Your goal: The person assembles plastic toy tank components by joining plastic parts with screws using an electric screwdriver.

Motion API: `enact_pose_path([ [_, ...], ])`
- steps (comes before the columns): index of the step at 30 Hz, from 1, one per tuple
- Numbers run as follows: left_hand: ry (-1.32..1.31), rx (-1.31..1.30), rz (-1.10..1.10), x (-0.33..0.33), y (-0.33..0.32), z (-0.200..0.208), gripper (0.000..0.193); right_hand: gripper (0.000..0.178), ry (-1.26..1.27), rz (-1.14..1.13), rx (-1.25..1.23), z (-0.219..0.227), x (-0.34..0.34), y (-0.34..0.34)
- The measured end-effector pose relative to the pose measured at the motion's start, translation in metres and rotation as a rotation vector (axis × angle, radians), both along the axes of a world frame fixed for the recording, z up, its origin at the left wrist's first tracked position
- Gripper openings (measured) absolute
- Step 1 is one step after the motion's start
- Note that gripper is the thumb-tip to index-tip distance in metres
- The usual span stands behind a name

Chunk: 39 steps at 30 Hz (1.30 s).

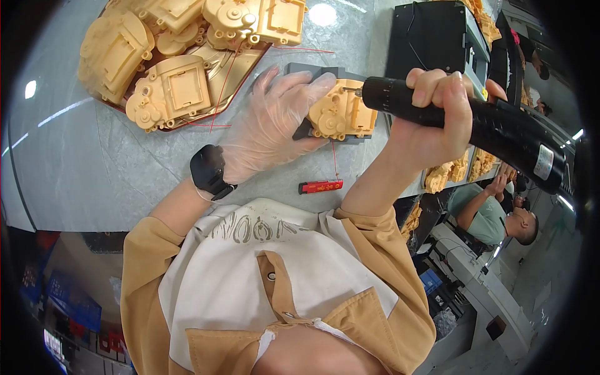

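A yellow plastic housing point(340, 117) with round bosses and a rectangular recess sits in a dark grey fixture point(315, 67) on the table. My left hand point(272, 122), in a thin clear glove, braces the housing from its left side, index finger along the top and thumb below. Wrapped round a black electric screwdriver point(519, 134) is my bare right hand point(437, 115). The screwdriver lies almost level, its bit pointing left at the upper part of the housing. Whether the bit touches a screw is too small to tell.
A shiny tray point(228, 72) piled with yellow housings point(172, 90) stands at the left. Near me lies a small red-and-black stick point(320, 186) with a red string. A black box point(431, 40) stands far right; beyond the table sits another person point(484, 215).
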<state>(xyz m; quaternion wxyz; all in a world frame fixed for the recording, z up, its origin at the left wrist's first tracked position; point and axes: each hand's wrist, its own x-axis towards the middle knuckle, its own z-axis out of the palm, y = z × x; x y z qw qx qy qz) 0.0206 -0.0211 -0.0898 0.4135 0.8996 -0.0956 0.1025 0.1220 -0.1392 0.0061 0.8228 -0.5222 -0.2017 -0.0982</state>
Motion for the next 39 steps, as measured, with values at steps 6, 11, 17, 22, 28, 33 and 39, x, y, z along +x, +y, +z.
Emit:
enact_pose_path([
  [6,-0.013,-0.014,0.007,-0.001,0.000,-0.002,0.082,0.047,-0.009,-0.044,0.006,-0.002,-0.001,-0.004],
  [11,-0.017,-0.017,-0.002,0.001,-0.002,0.000,0.081,0.048,-0.033,-0.031,-0.006,0.001,-0.001,-0.009],
  [17,-0.013,-0.004,-0.006,0.000,-0.001,0.000,0.081,0.046,-0.031,-0.007,-0.016,0.001,-0.002,-0.001],
  [22,-0.029,-0.012,-0.001,0.000,-0.001,-0.002,0.082,0.039,-0.093,0.009,-0.187,0.002,-0.001,0.005],
  [28,0.001,-0.014,-0.007,-0.002,0.002,0.000,0.083,0.025,-0.142,-0.007,-0.333,-0.005,0.001,0.015],
  [33,0.020,0.026,-0.026,-0.002,0.001,0.004,0.083,0.038,-0.218,0.033,-0.450,-0.001,-0.005,0.012],
  [39,-0.058,0.094,-0.013,-0.001,0.000,0.000,0.080,0.035,-0.202,0.012,-0.416,-0.013,-0.008,0.012],
])
